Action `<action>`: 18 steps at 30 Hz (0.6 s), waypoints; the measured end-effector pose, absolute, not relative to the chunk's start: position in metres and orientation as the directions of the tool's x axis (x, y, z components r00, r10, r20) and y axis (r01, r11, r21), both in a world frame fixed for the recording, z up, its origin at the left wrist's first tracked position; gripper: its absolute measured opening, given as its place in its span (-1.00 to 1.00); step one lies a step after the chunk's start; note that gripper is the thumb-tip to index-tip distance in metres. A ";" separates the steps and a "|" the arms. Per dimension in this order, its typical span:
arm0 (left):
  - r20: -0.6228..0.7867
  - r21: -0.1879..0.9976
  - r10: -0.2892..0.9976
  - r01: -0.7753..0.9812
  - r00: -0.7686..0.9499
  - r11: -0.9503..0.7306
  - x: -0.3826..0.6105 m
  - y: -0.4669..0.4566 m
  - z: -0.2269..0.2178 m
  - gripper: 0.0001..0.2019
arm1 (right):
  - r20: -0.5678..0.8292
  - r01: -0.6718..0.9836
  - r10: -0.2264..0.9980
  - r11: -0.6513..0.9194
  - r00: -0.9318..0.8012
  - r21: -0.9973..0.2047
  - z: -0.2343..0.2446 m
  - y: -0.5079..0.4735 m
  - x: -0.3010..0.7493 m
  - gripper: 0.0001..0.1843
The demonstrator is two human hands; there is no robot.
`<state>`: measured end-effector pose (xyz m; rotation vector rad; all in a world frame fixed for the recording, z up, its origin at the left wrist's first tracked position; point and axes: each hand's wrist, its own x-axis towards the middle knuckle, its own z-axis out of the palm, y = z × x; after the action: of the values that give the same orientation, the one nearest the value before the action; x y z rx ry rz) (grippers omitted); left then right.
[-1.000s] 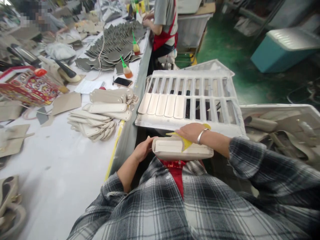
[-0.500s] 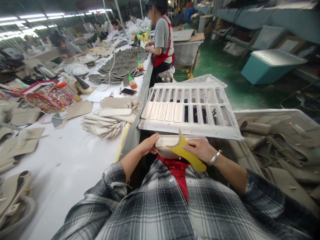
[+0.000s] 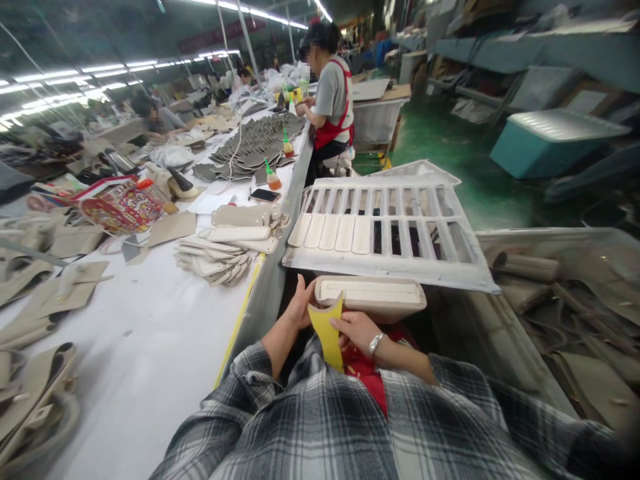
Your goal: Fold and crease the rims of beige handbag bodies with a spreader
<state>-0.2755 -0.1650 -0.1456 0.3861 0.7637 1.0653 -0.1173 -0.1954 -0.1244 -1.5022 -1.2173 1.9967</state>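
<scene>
A beige bag [image 3: 373, 307] lies across in front of my body, its long side facing up with a pale strip set into it. My left hand [image 3: 301, 305] holds its left end, thumb pointing up and the other fingers partly hidden. Between thumb and fingers, my right hand [image 3: 357, 330] grips a flat yellow piece [image 3: 325, 337] with a curved, two-pointed end. The tip of that piece overlaps the near left edge of the bag; I cannot tell if they touch.
Just beyond the bag is a white slotted rack [image 3: 395, 263] carrying several pale strips [image 3: 325, 232]. Stacked beige strips [image 3: 215, 257] lie on the white table [image 3: 175, 373] at left. At right stands a bin [image 3: 505, 313] of beige bags. A co-worker [image 3: 330, 93] sits further along.
The yellow piece has moved left and turned more upright in my right hand, uncovering the strip on the bag. My left thumb has lifted. The view has shifted slightly.
</scene>
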 end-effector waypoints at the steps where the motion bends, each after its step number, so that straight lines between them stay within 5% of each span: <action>1: -0.362 0.611 0.892 -0.654 0.270 0.446 -0.275 -0.166 -0.146 -0.25 | -0.612 0.168 0.694 -0.599 -0.378 -0.783 -0.125 -0.198 -0.122 -0.78; 8: -0.354 0.579 0.905 -0.705 0.236 0.410 -0.279 -0.169 -0.158 -0.25 | -0.652 -0.066 0.656 -0.723 -0.380 -0.688 -0.127 -0.198 -0.138 -0.85; 18: -0.434 0.676 0.893 -0.611 0.122 0.412 -0.274 -0.156 -0.157 -0.48 | -0.701 -0.074 0.595 -0.780 -0.392 -0.621 -0.134 -0.184 -0.146 -0.84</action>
<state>-0.2741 -0.1563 -0.1574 0.3725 0.9180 1.1344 -0.1457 -0.1842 -0.1339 -1.4159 -0.7118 2.2073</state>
